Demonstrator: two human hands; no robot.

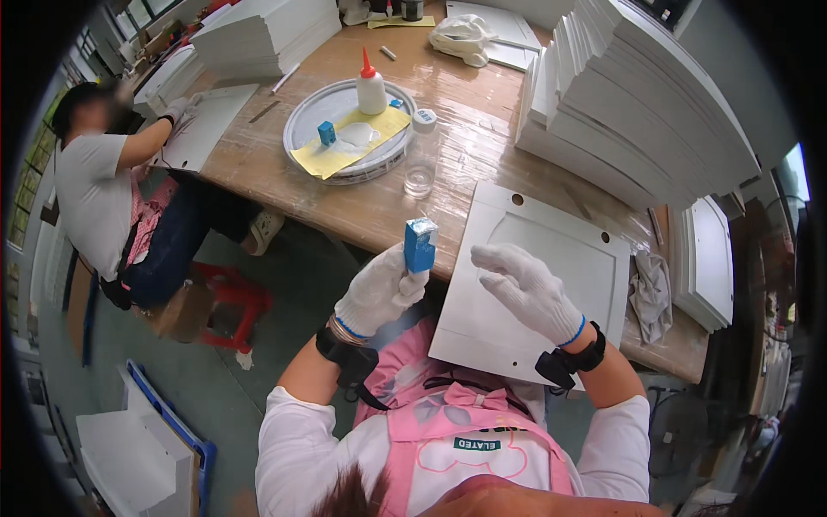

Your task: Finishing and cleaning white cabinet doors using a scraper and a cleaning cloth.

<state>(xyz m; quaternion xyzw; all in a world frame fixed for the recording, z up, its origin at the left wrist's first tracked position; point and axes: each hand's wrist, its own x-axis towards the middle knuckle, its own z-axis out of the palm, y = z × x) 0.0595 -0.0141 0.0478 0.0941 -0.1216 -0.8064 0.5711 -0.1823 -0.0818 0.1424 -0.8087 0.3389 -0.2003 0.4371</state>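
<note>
My left hand (379, 291), in a white knit glove, grips a small blue block (420, 248) upright in front of the table's near edge. White residue covers the block's top face. To its right, my gloved right hand (532, 293) is raised over a white door panel (564, 332), fingers stretched out and holding nothing. That panel has a recessed centre and dark round holes near its corners; its near end overhangs the table edge at my lap. Whether the right hand touches it I cannot tell.
A round lid (295, 110) bears a yellow sheet (312, 164), another blue block (326, 133) and a red-tipped white squeeze bottle (372, 93). Beside it stands a clear bottle (420, 168). Tall panel stacks (637, 112) and a grey rag (652, 297) are rightward. A co-worker (108, 189) sits left.
</note>
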